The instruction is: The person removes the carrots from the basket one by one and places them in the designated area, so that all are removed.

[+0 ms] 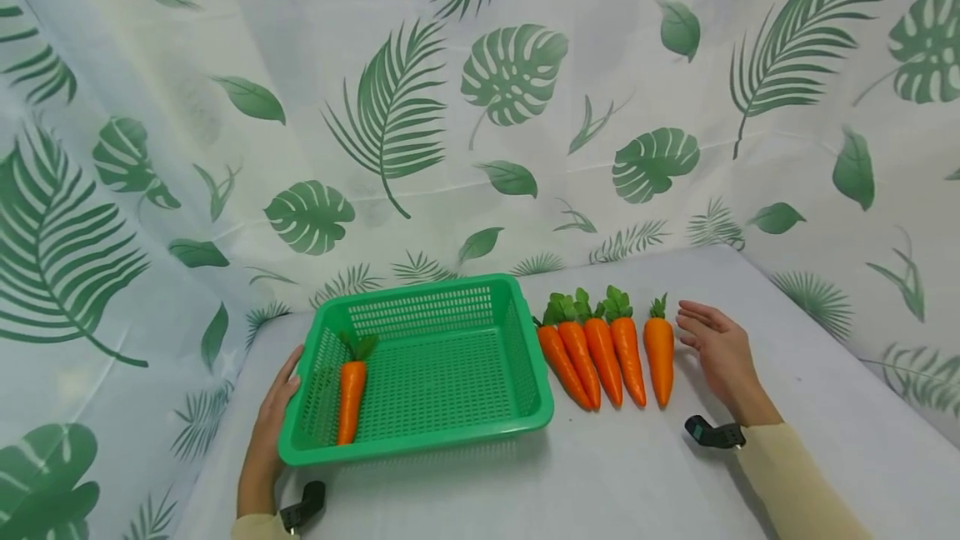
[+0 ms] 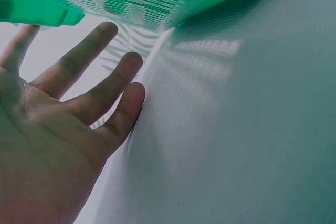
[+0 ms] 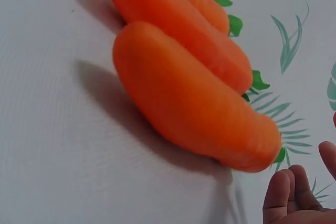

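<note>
A green plastic basket [image 1: 417,438] with slotted walls stands left of centre in the head view, one carrot [image 1: 351,398] lying along its left side. My left hand [image 1: 272,423] is at the basket's left wall; the left wrist view shows its fingers [image 2: 79,59] straight and spread, right by the green rim. Outside the basket, several carrots with leafy green tops lie side by side on the right. The rightmost carrot [image 1: 660,352] lies a little apart from the others. Just right of its top, my right hand [image 1: 720,348] holds nothing, fingers loosely bent.
A white cloth [image 1: 600,482] covers the table. Behind and at both sides hang white sheets [image 1: 585,215] printed with green leaves. The row of carrots [image 1: 602,357] sits close against the basket's right side. Each wrist carries a small black device [image 1: 716,433].
</note>
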Action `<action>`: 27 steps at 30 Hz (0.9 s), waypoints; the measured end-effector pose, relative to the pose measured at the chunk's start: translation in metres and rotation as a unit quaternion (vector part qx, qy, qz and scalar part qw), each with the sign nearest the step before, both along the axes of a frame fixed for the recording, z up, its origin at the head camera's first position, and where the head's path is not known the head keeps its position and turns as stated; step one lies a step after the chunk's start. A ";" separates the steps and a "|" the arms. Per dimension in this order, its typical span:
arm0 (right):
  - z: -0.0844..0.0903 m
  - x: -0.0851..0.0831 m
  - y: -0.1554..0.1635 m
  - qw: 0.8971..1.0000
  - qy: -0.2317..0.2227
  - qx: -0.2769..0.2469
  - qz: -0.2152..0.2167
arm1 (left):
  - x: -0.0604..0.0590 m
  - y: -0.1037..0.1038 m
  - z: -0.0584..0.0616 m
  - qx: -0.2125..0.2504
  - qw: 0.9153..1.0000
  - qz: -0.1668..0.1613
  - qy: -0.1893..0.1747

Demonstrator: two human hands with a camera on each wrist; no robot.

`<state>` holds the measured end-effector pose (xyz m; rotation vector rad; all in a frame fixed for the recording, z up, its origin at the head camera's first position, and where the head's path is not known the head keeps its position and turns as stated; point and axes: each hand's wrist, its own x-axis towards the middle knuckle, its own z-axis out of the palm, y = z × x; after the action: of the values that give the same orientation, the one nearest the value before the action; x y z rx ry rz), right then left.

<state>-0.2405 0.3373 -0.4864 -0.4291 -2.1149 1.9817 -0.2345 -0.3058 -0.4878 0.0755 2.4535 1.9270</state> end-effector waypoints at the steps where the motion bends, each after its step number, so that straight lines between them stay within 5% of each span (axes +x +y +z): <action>1: 0.001 0.000 -0.001 1.000 0.000 0.010 0.000 | 0.000 0.000 0.000 -0.001 1.000 0.000 0.001; 20: 0.036 -0.013 -0.052 0.994 0.012 0.083 0.067 | -0.001 0.002 -0.001 0.002 1.000 0.012 -0.009; 27: 0.051 -0.022 -0.080 0.991 0.032 0.044 0.124 | 0.000 0.001 -0.002 0.006 1.000 0.013 -0.004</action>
<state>-0.2628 0.2574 -0.4355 -0.0888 -2.2997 1.9849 -0.2350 -0.3046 -0.4899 0.0348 2.4500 1.9492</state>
